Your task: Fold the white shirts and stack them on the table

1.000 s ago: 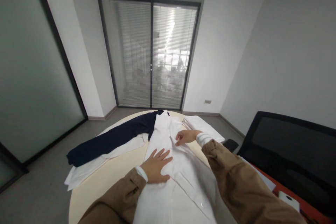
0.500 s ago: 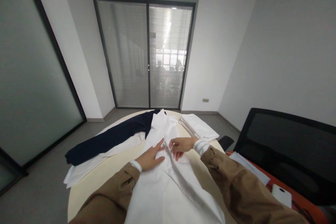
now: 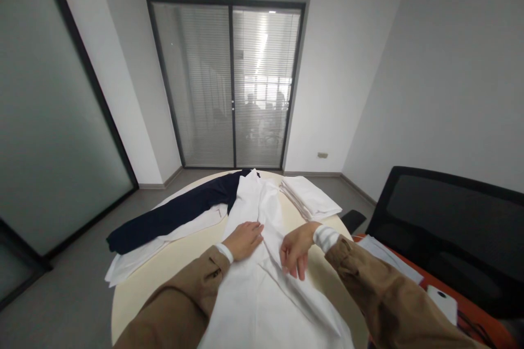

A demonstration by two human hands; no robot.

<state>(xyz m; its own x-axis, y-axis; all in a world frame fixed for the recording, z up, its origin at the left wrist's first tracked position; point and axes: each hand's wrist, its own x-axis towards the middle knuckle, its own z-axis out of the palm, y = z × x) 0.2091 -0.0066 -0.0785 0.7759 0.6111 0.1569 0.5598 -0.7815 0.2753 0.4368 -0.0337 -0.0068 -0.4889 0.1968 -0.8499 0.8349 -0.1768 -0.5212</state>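
Note:
A long white shirt (image 3: 241, 305) lies lengthwise down the round cream table (image 3: 139, 305), its far end reaching the far rim. My left hand (image 3: 244, 241) rests flat on the shirt's left part, fingers together and pointing right. My right hand (image 3: 295, 251) is curled over a diagonal fold of the shirt, fingertips pointing down at the folded edge. Both forearms wear tan sleeves. To the left lies a navy garment (image 3: 172, 217) over a white cloth (image 3: 135, 262). A folded white stack (image 3: 309, 196) sits at the far right of the table.
A black mesh chair back (image 3: 446, 229) stands at the right, beside an orange desk (image 3: 483, 305) carrying papers (image 3: 388, 253) and a white device (image 3: 442, 304). A glass door with blinds (image 3: 229, 87) fills the far wall. Frosted glass runs along the left.
My right hand has moved toward me and to the right, away from my left hand, and the shirt's fold now runs under it. The head view has shifted slightly.

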